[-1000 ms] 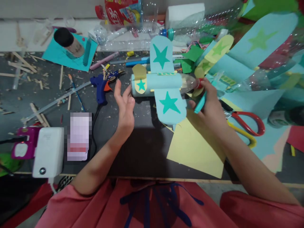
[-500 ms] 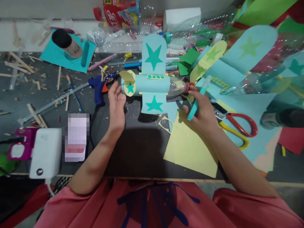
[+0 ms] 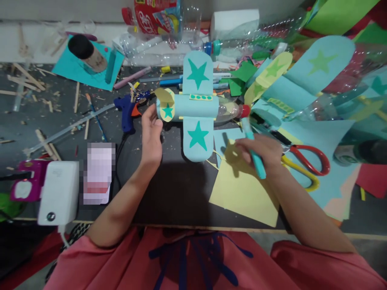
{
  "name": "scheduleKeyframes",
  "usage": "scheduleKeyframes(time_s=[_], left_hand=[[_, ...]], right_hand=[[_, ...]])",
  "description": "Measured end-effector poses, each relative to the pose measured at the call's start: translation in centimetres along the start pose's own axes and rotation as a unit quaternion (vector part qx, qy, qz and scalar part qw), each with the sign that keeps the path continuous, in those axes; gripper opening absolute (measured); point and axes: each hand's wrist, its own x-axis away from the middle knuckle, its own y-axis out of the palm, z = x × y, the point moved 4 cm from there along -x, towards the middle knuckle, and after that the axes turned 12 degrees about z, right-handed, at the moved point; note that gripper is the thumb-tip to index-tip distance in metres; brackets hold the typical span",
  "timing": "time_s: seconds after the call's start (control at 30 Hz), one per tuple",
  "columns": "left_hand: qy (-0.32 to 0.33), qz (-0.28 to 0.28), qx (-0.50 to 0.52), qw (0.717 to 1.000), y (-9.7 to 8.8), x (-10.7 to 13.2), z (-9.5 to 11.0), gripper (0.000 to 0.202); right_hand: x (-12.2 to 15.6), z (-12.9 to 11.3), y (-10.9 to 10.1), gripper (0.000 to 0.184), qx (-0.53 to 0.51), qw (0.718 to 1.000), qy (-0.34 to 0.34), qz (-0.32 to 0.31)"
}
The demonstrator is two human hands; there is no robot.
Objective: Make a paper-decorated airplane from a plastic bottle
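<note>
A toy airplane (image 3: 196,105) made from a plastic bottle lies crosswise in front of me, with light-blue paper wings, teal stars and a red cap on the right. At its tail end, my left hand (image 3: 152,135) grips the bottle's base with thumb and fingers, some of them hidden behind it. My right hand (image 3: 263,151) is closed around a turquoise pen-like tool (image 3: 255,155), its pale end pointing up toward the red cap. Beneath that hand is a yellow paper sheet (image 3: 242,193). Scissors (image 3: 311,159) with red and yellow handles lie beside the right wrist.
A blue glue gun (image 3: 125,114) lies left of my left hand, a phone (image 3: 98,173) nearer me. A white power bank (image 3: 59,193) is further left. Another paper-covered bottle airplane (image 3: 293,84) and clear bottles crowd the back right. Wood sticks (image 3: 28,76) litter the left.
My right hand has come away from the red cap, down and right, and the turquoise tool has swung round in it. The airplane has rolled so its near wing shows more fully.
</note>
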Motion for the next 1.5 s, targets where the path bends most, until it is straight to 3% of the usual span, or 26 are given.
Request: scheduleKeyframes(time_s=[0.1,0.2,0.3,0.37,0.5,0.6,0.7,0.83,1.07,1.23,1.4,1.5], left_hand=[[-0.02,-0.004,-0.006,1.0,0.0,0.0,0.1,0.055],[-0.023,-0.009,-0.008,1.0,0.0,0.1,0.6,0.057],[-0.013,-0.024,-0.017,0.999,0.1,0.2,1.1,0.056],[-0.01,-0.033,-0.033,0.999,0.1,0.3,1.3,0.056],[-0.008,-0.042,-0.057,0.997,0.1,0.3,1.3,0.057],[0.0,-0.045,-0.06,0.997,0.1,0.4,1.3,0.057],[-0.007,-0.041,-0.061,0.997,0.1,0.4,1.1,0.057],[-0.013,-0.042,-0.058,0.997,0.0,0.3,1.0,0.057],[-0.018,-0.026,-0.068,0.997,-0.2,0.2,1.0,0.057],[-0.008,-0.039,-0.078,0.996,0.4,1.0,1.5,0.057],[0.007,-0.063,-0.082,0.995,1.0,1.5,1.9,0.057],[0.018,-0.081,-0.08,0.993,1.1,1.6,2.0,0.055]], right_hand=[[0.1,-0.8,1.2,0.015,-0.038,0.996,-0.044,-0.07],[0.2,-1.0,2.0,0.027,0.005,0.987,-0.068,-0.142],[0.1,-0.9,1.8,0.042,0.027,0.98,-0.053,-0.19],[-0.4,-0.7,1.3,0.042,0.016,0.979,-0.033,-0.202],[-2.9,0.5,0.3,0.033,0.043,0.99,-0.011,-0.134],[-5.1,2.2,0.8,0.045,0.078,0.993,0.001,-0.083],[-6.5,4.0,2.5,0.067,0.093,0.987,-0.004,-0.13],[-7.0,5.5,3.6,0.07,0.11,0.974,0.019,-0.197],[-4.8,3.6,0.2,0.058,0.15,0.979,0.07,-0.121],[-2.4,2.3,-0.1,0.059,0.183,0.972,0.141,-0.039],[-3.4,1.5,0.7,0.058,0.233,0.954,0.18,-0.054],[-4.2,0.8,1.2,0.061,0.202,0.959,0.185,-0.075]])
